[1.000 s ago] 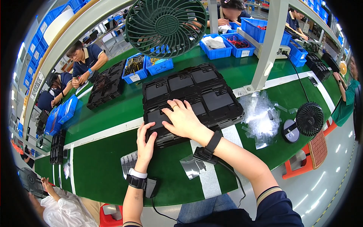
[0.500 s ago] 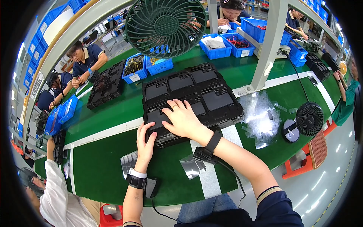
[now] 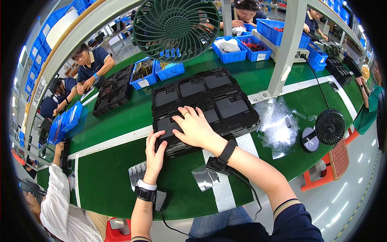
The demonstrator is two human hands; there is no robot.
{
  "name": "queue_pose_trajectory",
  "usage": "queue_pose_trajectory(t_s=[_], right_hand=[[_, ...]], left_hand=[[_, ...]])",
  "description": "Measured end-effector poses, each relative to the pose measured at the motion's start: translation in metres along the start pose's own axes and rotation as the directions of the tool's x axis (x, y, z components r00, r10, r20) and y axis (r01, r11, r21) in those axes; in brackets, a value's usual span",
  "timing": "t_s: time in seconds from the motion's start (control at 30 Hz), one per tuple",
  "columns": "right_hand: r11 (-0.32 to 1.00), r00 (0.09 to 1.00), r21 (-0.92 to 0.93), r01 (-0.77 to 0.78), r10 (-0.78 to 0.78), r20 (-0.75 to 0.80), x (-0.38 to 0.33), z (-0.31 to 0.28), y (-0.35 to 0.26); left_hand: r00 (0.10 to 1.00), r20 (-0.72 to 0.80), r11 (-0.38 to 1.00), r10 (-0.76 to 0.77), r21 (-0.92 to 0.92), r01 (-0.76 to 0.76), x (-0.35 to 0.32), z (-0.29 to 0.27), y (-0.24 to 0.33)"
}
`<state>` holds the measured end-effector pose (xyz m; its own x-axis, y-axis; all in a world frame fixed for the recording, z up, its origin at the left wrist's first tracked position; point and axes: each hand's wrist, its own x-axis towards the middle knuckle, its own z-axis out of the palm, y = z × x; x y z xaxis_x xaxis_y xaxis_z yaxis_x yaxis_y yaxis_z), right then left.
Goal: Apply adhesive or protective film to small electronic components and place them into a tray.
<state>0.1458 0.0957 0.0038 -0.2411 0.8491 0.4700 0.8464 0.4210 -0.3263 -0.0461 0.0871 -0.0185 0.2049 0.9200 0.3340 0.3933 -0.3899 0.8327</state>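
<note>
A: Head view: black tray stack at twelve o'clock on the green table. Right hand flat, fingers spread, on a near pocket. Left hand open, gripping the near edge at seven o'clock.

B: Risk? Could slide or tip the top tray if pressed unevenly; plastic film pile at three o'clock might snag.
</note>
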Motion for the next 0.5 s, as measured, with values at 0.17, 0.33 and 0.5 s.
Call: queue_pose_trajectory(t_s=[0.17,0.33,0.5], right_hand=[[1.0,1.0,-0.008,-0.001,0.001,0.0,-0.0004,-0.0004,-0.0004],[1.0,1.0,-0.006,0.002,-0.002,0.006,-0.0008,-0.0018,-0.001],[1.0,1.0,-0.014,0.006,-0.006,0.019,-0.0002,-0.003,-0.0015]], left_hand=[[1.0,0.003,1.0,0.013,0.002,-0.013,0.0002,-0.0006,0.002],[0.997,-0.026,0.996,0.072,0.062,-0.071,-0.002,0.0024,-0.0004],[0.999,-0.018,0.999,0.029,0.029,-0.029,-0.0024,-0.0001,0.0041]])
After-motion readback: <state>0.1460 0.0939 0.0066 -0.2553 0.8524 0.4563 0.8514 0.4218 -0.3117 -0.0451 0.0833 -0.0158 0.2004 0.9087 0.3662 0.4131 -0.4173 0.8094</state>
